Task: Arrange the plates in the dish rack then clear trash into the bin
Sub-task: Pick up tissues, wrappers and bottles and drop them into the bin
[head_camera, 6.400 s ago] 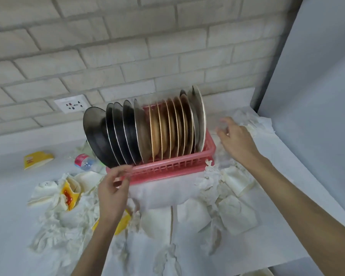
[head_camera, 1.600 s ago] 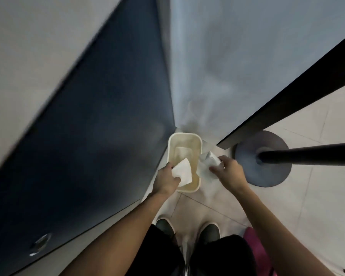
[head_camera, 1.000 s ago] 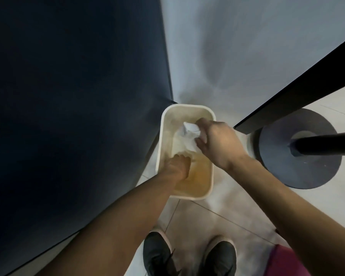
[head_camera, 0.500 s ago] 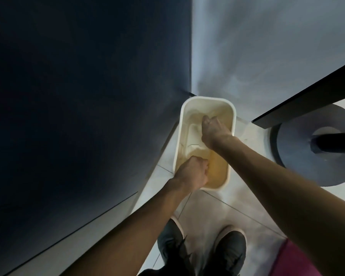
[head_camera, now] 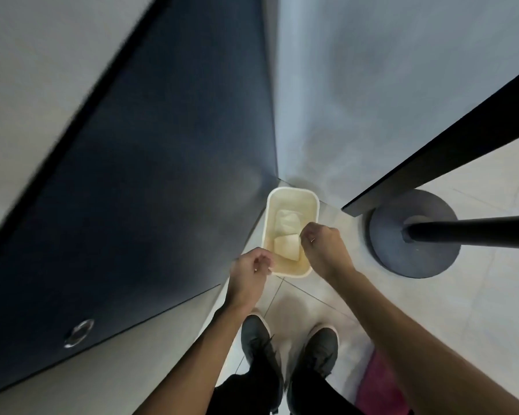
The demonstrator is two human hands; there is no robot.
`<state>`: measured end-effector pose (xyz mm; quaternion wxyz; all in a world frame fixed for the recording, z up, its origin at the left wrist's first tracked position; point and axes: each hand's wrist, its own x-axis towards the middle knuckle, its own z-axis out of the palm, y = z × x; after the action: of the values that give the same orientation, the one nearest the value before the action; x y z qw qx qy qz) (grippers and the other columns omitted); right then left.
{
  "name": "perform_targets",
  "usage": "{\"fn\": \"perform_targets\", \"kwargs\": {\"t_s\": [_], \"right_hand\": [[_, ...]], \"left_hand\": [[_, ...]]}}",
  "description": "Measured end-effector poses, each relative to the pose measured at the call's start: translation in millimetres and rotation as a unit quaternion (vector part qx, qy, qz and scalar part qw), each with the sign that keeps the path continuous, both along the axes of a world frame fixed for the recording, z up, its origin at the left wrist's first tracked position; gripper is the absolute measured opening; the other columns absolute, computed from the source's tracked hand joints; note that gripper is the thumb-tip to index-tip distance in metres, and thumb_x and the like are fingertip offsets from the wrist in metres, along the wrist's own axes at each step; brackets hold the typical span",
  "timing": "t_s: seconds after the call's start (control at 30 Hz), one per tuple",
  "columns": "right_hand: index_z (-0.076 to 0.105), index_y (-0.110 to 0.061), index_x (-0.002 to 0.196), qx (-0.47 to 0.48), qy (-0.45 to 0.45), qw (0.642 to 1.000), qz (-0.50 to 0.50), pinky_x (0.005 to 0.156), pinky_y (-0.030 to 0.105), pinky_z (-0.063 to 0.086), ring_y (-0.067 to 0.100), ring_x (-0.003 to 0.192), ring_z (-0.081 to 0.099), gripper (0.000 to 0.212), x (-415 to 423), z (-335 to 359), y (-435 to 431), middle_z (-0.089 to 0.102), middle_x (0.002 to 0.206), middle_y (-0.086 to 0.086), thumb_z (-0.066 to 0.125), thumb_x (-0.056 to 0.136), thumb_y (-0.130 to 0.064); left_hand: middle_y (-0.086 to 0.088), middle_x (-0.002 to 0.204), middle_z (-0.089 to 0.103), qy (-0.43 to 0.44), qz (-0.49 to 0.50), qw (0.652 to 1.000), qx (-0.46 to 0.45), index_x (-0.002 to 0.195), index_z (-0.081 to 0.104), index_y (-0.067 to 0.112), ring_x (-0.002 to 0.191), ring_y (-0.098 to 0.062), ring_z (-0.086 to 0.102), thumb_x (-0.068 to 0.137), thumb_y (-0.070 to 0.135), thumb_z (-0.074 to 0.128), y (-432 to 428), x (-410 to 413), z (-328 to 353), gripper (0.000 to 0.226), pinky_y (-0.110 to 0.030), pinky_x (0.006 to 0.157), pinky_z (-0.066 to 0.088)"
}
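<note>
One bin [head_camera: 291, 190] is in view, a cream rectangular tub on the tiled floor [head_camera: 468, 310], tucked into the corner where a dark panel [head_camera: 147, 205] meets a pale wall [head_camera: 387, 85]. It stands at twelve o'clock from the person's two dark shoes: the left shoe [head_camera: 256, 333] and the right shoe [head_camera: 321, 342].

Inside the bin lie two pieces of trash: a crumpled white wad [head_camera: 286, 224] toward the twelve o'clock end, and a flatter folded tissue [head_camera: 286, 248] at the six o'clock end. The two touch.

Two bare hands hang over the near end of the bin. The left hand [head_camera: 250, 272] is at about seven o'clock of the rim, the right hand [head_camera: 324, 250] at about four o'clock. Both have loosely curled fingers and grasp nothing — no paper shows in either.

At three o'clock from the bin sits one round dark stand base [head_camera: 384, 235], with one black pole [head_camera: 474, 232] rising from it. One small metal ring [head_camera: 78, 336] is set in the panel at eight o'clock. A patch of pink [head_camera: 378, 390] shows at five o'clock — too little to tell what it is.
</note>
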<state>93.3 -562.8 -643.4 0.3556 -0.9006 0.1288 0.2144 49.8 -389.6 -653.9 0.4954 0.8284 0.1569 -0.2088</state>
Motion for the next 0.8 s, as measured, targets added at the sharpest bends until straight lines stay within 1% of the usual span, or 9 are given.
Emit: {"fn": "perform_targets", "kwargs": {"t_s": [0.1,0.17,0.27,0.33,0.43,0.53,0.63,0.73,0.8], "right_hand": [[0.069,-0.011,0.090,0.011,0.007,1.000,-0.004,0.069,0.036,0.052,0.030,0.078,0.063,0.022,-23,59,0,0.069,0.089,0.010,0.047,0.092,-0.013],[0.070,-0.013,0.092,0.016,0.008,1.000,0.002,0.073,0.037,0.053,0.030,0.081,0.064,0.021,-38,100,1,0.070,0.092,0.010,0.049,0.092,-0.014],[0.070,-0.015,0.094,0.029,0.005,0.999,0.013,0.077,0.037,0.053,0.028,0.084,0.065,0.019,-59,166,3,0.071,0.093,0.009,0.051,0.091,-0.014],[0.070,-0.015,0.093,0.034,-0.005,0.999,0.025,0.076,0.036,0.052,0.028,0.084,0.065,0.019,-70,211,5,0.072,0.093,0.008,0.051,0.090,-0.015],[0.069,-0.014,0.088,0.038,-0.037,0.998,0.043,0.074,0.038,0.052,0.025,0.082,0.064,0.018,-88,275,9,0.071,0.089,0.005,0.051,0.089,-0.013],[0.069,-0.012,0.086,0.038,-0.072,0.995,0.064,0.071,0.040,0.052,0.022,0.076,0.062,0.016,-103,330,14,0.070,0.084,0.003,0.053,0.089,-0.011],[0.067,-0.011,0.085,0.034,-0.097,0.989,0.103,0.069,0.043,0.052,0.022,0.074,0.061,0.015,-111,374,25,0.068,0.082,0.003,0.053,0.090,-0.013],[0.068,-0.010,0.084,0.052,-0.133,0.984,0.106,0.069,0.039,0.052,0.019,0.072,0.060,0.014,-109,410,35,0.067,0.079,0.001,0.055,0.090,-0.012],[0.069,-0.012,0.086,0.080,-0.152,0.980,0.100,0.070,0.029,0.051,0.013,0.075,0.062,0.014,-106,433,43,0.068,0.081,-0.003,0.057,0.093,-0.012]], "left_hand": [[0.004,0.074,0.070,-0.007,-0.032,0.999,0.016,0.083,0.070,0.024,0.068,-0.014,0.066,0.094,0.003,0.049,0,-9,55,0.031,-0.036,0.074,0.058],[0.006,0.075,0.070,-0.003,-0.046,0.999,0.021,0.083,0.069,0.026,0.071,-0.015,0.067,0.094,0.004,0.050,-2,-16,97,0.031,-0.039,0.076,0.058],[0.007,0.076,0.070,0.002,-0.047,0.999,0.025,0.084,0.069,0.021,0.071,-0.015,0.068,0.095,0.003,0.049,-7,-28,163,0.029,-0.040,0.078,0.058],[0.007,0.075,0.070,-0.005,-0.045,0.999,0.018,0.085,0.070,0.017,0.070,-0.015,0.068,0.096,0.002,0.049,-9,-37,211,0.028,-0.038,0.078,0.057],[0.006,0.076,0.070,-0.008,-0.041,0.999,0.012,0.086,0.070,0.018,0.070,-0.017,0.068,0.097,0.004,0.049,-8,-54,274,0.028,-0.040,0.078,0.057],[0.008,0.077,0.070,-0.015,-0.048,0.999,0.010,0.089,0.071,0.019,0.070,-0.012,0.068,0.099,0.007,0.049,0,-71,326,0.026,-0.040,0.078,0.057],[0.013,0.078,0.069,-0.040,-0.066,0.997,0.022,0.093,0.071,0.021,0.072,-0.009,0.067,0.098,0.009,0.050,11,-89,368,0.025,-0.038,0.077,0.057],[0.015,0.079,0.068,-0.069,-0.062,0.996,0.019,0.091,0.069,0.029,0.073,-0.006,0.066,0.099,0.009,0.050,19,-107,405,0.029,-0.037,0.076,0.057],[0.016,0.079,0.067,-0.097,-0.046,0.994,0.019,0.089,0.067,0.034,0.073,-0.004,0.065,0.099,0.009,0.051,27,-117,427,0.031,-0.033,0.074,0.057]]}}
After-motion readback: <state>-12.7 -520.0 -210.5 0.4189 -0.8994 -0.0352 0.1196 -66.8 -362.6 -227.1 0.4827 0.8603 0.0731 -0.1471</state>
